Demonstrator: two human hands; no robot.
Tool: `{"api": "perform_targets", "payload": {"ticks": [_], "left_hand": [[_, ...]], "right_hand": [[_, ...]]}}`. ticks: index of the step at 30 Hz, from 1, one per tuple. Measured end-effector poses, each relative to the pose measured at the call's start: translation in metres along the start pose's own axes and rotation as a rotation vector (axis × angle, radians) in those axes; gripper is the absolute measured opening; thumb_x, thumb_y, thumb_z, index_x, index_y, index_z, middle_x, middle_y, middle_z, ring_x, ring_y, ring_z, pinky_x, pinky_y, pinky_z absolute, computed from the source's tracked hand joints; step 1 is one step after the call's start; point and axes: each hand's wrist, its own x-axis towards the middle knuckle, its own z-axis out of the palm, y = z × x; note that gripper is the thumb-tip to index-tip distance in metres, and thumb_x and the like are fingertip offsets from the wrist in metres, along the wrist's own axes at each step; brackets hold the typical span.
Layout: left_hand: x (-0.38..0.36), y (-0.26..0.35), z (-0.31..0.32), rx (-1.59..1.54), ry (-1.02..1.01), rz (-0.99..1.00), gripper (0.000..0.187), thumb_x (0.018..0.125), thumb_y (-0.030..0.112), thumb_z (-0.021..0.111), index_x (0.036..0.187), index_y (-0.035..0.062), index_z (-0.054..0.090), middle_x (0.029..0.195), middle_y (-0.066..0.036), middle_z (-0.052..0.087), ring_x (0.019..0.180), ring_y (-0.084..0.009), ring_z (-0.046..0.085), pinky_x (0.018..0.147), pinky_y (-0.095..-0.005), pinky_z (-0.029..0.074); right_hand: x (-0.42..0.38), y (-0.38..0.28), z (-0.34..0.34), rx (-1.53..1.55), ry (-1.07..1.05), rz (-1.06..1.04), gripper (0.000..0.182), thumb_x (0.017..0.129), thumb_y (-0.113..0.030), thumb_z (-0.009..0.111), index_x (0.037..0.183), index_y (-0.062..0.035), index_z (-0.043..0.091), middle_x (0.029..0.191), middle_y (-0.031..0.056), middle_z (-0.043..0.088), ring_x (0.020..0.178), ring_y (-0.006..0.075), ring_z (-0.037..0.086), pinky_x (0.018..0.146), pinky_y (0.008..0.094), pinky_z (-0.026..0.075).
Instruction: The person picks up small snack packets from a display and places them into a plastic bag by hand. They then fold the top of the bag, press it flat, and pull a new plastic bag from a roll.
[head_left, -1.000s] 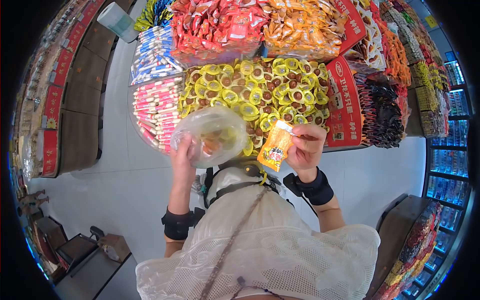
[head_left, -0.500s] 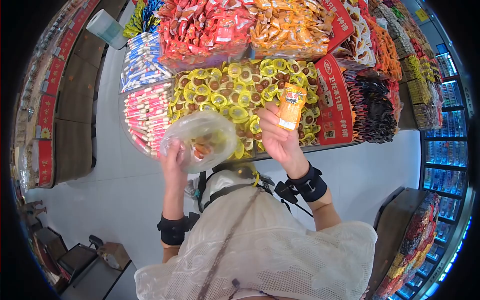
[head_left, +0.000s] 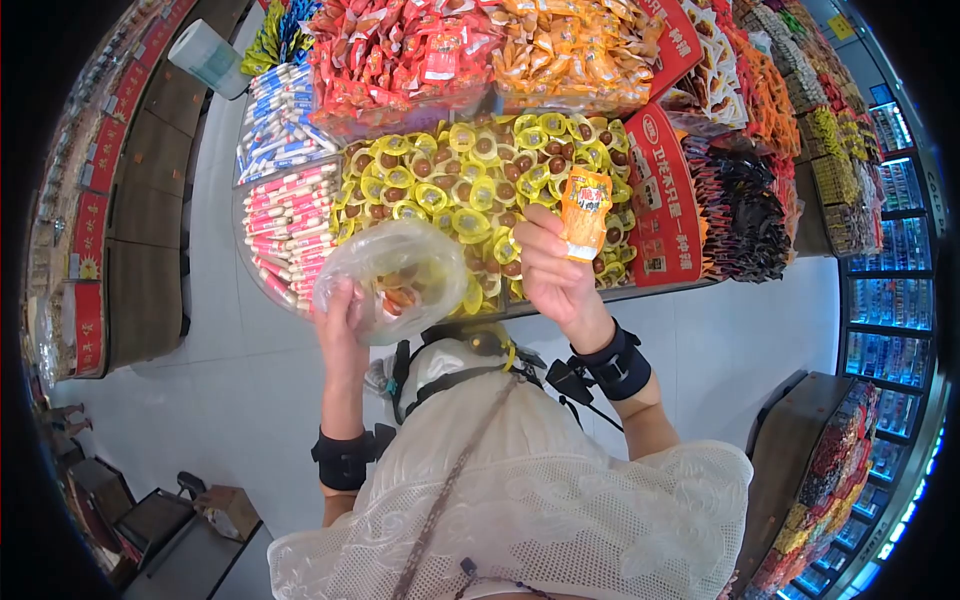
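My right hand (head_left: 556,270) grips an orange snack packet (head_left: 586,212) by its left side and lower edge, with the printed face turned up to me. It is held above a bin of yellow cups with brown balls (head_left: 440,180). My left hand (head_left: 341,312) is closed on the rim of a clear plastic bag (head_left: 430,270), whose mouth gapes toward me. Inside the bag lie a few small orange and brown packets (head_left: 398,294); their exact kind is blurred by the plastic.
Behind are bins of red packets (head_left: 400,60) and orange packets (head_left: 570,60). Pink-and-white sticks (head_left: 292,225) and blue-and-white sticks (head_left: 285,125) lie left. A red sign (head_left: 663,200) and dark packets (head_left: 745,210) stand right. A paper roll (head_left: 208,58) is far left; another snack stand (head_left: 820,480) sits lower right.
Both hands keep their holds. The bag has shifted slightly left, and the orange packet has tilted a little and sunk slightly. The view has moved a little.
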Motion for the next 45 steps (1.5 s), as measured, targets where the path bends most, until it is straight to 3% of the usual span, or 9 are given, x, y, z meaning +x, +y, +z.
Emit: {"api": "perform_targets", "payload": {"ticks": [12, 15, 20, 22, 29, 32, 35, 42, 45], "left_hand": [[0.004, -0.005, -0.006, -0.018, 0.012, -0.024, 0.011, 0.08, 0.022, 0.052, 0.078, 0.0117, 0.049, 0.07, 0.006, 0.045, 0.06, -0.0006, 0.035, 0.052, -0.0155, 0.025], [0.013, -0.001, -0.011, -0.049, 0.012, -0.025, 0.011, 0.08, 0.022, 0.052, 0.079, 0.0113, 0.049, 0.072, 0.006, 0.046, 0.064, -0.0012, 0.038, 0.054, -0.0159, 0.027], [0.029, 0.02, -0.014, -0.098, -0.069, 0.016, 0.012, 0.079, 0.022, 0.052, 0.082, 0.0099, 0.049, 0.076, 0.004, 0.046, 0.071, -0.0037, 0.042, 0.06, -0.0182, 0.032], [0.025, 0.03, 0.003, -0.113, -0.025, 0.073, 0.014, 0.079, 0.022, 0.052, 0.085, 0.0092, 0.05, 0.077, 0.003, 0.047, 0.072, -0.0053, 0.044, 0.063, -0.0202, 0.034], [0.046, 0.02, 0.002, -0.167, -0.085, 0.051, 0.021, 0.08, 0.023, 0.052, 0.094, 0.007, 0.049, 0.087, 0.0, 0.05, 0.082, -0.0102, 0.047, 0.072, -0.0251, 0.037], [0.044, 0.026, 0.01, -0.139, -0.134, 0.066, 0.017, 0.08, 0.023, 0.052, 0.089, 0.0084, 0.05, 0.077, 0.002, 0.048, 0.072, -0.0068, 0.045, 0.063, -0.0222, 0.036], [0.037, 0.032, 0.024, -0.109, -0.124, 0.068, 0.012, 0.081, 0.022, 0.051, 0.078, 0.0108, 0.048, 0.063, 0.007, 0.04, 0.054, -0.0019, 0.035, 0.048, -0.0186, 0.027], [0.036, 0.03, 0.032, -0.087, -0.105, 0.085, 0.018, 0.082, 0.023, 0.048, 0.069, 0.0109, 0.046, 0.051, 0.006, 0.033, 0.042, -0.003, 0.027, 0.038, -0.0191, 0.017], [0.035, 0.03, 0.027, -0.107, -0.154, 0.074, 0.011, 0.081, 0.021, 0.05, 0.076, 0.0115, 0.047, 0.06, 0.007, 0.037, 0.05, -0.0018, 0.032, 0.044, -0.0183, 0.024]], "right_hand": [[-0.003, -0.004, 0.003, -0.04, -0.02, -0.011, 0.009, 0.082, -0.007, 0.048, 0.084, -0.0021, 0.041, 0.071, 0.0058, 0.041, 0.048, 0.0081, 0.04, 0.04, 0.0168, 0.036], [0.0, -0.014, 0.006, -0.303, 0.015, -0.12, 0.007, 0.081, -0.006, 0.049, 0.084, -0.0031, 0.043, 0.07, 0.0041, 0.043, 0.049, 0.0071, 0.04, 0.041, 0.0163, 0.034], [0.035, -0.105, 0.005, -1.132, 0.414, -0.689, 0.006, 0.082, -0.008, 0.05, 0.085, -0.0032, 0.047, 0.068, 0.0017, 0.049, 0.049, 0.0057, 0.041, 0.044, 0.0168, 0.032], [0.054, -0.144, 0.017, -1.41, 0.36, -0.868, 0.008, 0.082, -0.008, 0.051, 0.086, -0.0021, 0.048, 0.065, 0.0008, 0.05, 0.051, 0.0062, 0.044, 0.044, 0.017, 0.033], [0.141, -0.231, 0.069, -2.192, 0.604, -1.077, 0.01, 0.076, -0.008, 0.055, 0.079, 0.0015, 0.054, 0.065, 0.0079, 0.057, 0.056, 0.0127, 0.055, 0.05, 0.0238, 0.042], [0.173, -0.259, 0.063, -2.517, 0.673, -1.17, 0.012, 0.075, -0.009, 0.056, 0.08, 0.0016, 0.055, 0.062, 0.0075, 0.057, 0.051, 0.0114, 0.056, 0.048, 0.0241, 0.042], [0.196, -0.27, 0.057, -2.595, 0.708, -1.137, 0.012, 0.074, -0.009, 0.055, 0.081, 0.0016, 0.056, 0.062, 0.0086, 0.058, 0.053, 0.0141, 0.058, 0.049, 0.0257, 0.044], [0.219, -0.277, 0.045, -2.612, 0.749, -0.989, 0.014, 0.075, -0.009, 0.054, 0.084, 0.002, 0.055, 0.067, 0.0099, 0.059, 0.061, 0.0169, 0.061, 0.055, 0.0278, 0.047], [0.213, -0.262, 0.053, -2.598, 0.665, -1.018, 0.014, 0.076, -0.008, 0.053, 0.085, 0.0017, 0.055, 0.071, 0.0096, 0.059, 0.061, 0.016, 0.06, 0.056, 0.0269, 0.046]]}}
